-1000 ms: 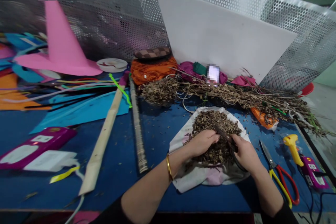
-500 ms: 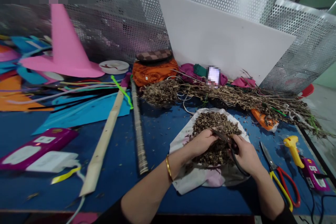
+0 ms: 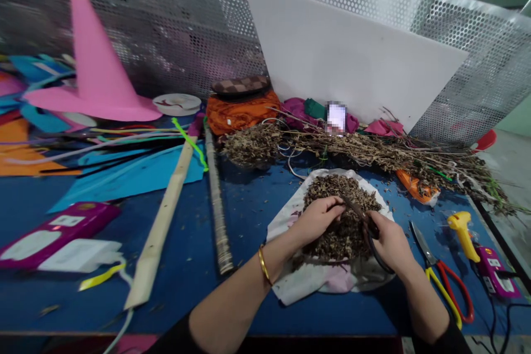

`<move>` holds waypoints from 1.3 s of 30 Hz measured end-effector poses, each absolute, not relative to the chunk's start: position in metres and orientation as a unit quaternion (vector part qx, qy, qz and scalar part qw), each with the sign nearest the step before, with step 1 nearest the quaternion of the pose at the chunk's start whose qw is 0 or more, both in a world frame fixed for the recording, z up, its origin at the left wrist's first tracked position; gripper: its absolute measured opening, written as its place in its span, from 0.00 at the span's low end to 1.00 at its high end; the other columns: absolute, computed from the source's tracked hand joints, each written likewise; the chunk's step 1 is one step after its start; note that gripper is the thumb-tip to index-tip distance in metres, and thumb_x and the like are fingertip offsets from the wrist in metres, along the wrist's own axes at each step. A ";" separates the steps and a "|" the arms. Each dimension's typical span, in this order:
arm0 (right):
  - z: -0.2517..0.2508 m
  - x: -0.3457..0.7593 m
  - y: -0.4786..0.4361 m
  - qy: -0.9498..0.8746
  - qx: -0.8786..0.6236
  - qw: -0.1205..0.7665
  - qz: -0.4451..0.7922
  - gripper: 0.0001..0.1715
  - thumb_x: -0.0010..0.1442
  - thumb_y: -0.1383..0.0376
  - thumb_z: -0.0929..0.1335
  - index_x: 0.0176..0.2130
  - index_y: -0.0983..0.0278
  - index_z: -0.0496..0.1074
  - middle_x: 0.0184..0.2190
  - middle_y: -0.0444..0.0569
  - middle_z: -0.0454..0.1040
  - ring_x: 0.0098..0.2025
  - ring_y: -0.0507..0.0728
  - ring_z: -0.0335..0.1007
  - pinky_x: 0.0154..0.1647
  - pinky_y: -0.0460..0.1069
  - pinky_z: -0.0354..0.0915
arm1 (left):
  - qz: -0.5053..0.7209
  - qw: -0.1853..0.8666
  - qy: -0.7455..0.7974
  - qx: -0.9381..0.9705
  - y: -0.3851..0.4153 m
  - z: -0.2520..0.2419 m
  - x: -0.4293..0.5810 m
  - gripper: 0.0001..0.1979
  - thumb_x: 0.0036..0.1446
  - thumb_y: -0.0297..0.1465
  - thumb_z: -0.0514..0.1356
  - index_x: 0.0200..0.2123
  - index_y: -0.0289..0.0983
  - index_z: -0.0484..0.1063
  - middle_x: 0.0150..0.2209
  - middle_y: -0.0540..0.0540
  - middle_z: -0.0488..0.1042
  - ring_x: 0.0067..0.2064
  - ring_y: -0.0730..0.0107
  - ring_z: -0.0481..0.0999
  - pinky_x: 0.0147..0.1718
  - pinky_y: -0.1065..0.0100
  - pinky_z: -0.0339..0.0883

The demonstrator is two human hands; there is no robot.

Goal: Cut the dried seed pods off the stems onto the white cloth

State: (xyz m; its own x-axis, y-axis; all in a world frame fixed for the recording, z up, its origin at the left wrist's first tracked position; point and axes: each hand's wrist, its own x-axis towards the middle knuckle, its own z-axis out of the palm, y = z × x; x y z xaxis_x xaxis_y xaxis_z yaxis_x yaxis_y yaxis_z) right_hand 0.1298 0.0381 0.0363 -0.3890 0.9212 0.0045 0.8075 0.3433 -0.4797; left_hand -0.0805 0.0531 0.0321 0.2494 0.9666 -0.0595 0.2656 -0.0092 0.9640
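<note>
My right hand (image 3: 390, 240) is closed round the dark handles of a pair of scissors (image 3: 353, 207), whose blades point up and left. Just left of the blade tips is my left hand (image 3: 319, 220), its thumb and fingers drawn together in a pinch. Whatever lies between those fingertips is too small to make out. Beneath both hands spreads a heap of crumbled dried leaves (image 3: 332, 243), brown and loose. It rests on a whitish cloth or sheet (image 3: 290, 287) with pink patches.
Red-and-yellow-handled scissors (image 3: 431, 260) and a yellow glue gun (image 3: 463, 232) lie at right. Dried stalks (image 3: 373, 149) stretch along the back before a white board (image 3: 352, 50). Leftward are a patterned rod (image 3: 218, 204), a wooden stick (image 3: 161, 227), a purple power strip (image 3: 91, 213) and a pink pointed hat (image 3: 97, 77).
The blades in my right hand have swung to a slightly different angle. My left fingertips have shifted a little to the right and up, close to the blade tips. The whole view has moved slightly.
</note>
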 end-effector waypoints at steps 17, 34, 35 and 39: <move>0.031 0.129 0.038 -0.810 -0.540 0.097 0.208 0.22 0.53 0.70 0.63 0.49 0.61 0.63 0.43 0.50 0.72 0.41 0.56 0.68 0.38 0.45 0.57 | 0.321 0.470 0.528 0.630 0.056 0.024 -0.085 0.17 0.52 0.38 0.51 0.24 0.33 0.73 0.25 0.47 0.74 0.30 0.67 0.69 0.33 0.69 0.60; 0.029 0.128 0.039 -0.825 -0.538 0.048 0.166 0.18 0.53 0.69 0.62 0.46 0.62 0.62 0.39 0.49 0.71 0.36 0.54 0.67 0.33 0.45 0.54 | 0.286 0.457 0.547 0.640 0.057 0.024 -0.083 0.17 0.50 0.39 0.51 0.23 0.34 0.73 0.23 0.48 0.72 0.29 0.67 0.68 0.30 0.70 0.58; 0.029 0.127 0.040 -0.826 -0.536 0.048 0.168 0.17 0.54 0.69 0.62 0.45 0.62 0.63 0.38 0.49 0.71 0.35 0.54 0.67 0.32 0.45 0.54 | 0.284 0.459 0.550 0.638 0.058 0.024 -0.084 0.17 0.50 0.39 0.51 0.23 0.34 0.73 0.24 0.48 0.73 0.30 0.67 0.68 0.31 0.70 0.58; 0.030 0.128 0.040 -0.817 -0.545 0.086 0.168 0.21 0.54 0.68 0.63 0.49 0.61 0.62 0.42 0.50 0.71 0.36 0.54 0.67 0.34 0.45 0.55 | 0.316 0.478 0.533 0.622 0.059 0.023 -0.084 0.16 0.51 0.39 0.51 0.25 0.34 0.72 0.26 0.47 0.73 0.31 0.67 0.68 0.33 0.70 0.60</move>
State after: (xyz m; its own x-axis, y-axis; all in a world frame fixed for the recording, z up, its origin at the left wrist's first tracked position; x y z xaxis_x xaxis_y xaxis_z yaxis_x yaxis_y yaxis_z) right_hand 0.1278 0.0395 0.0300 -0.3911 0.9193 -0.0429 0.8619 0.3495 -0.3673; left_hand -0.0839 0.0590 0.0226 0.2307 0.9661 -0.1160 0.3615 0.0256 0.9320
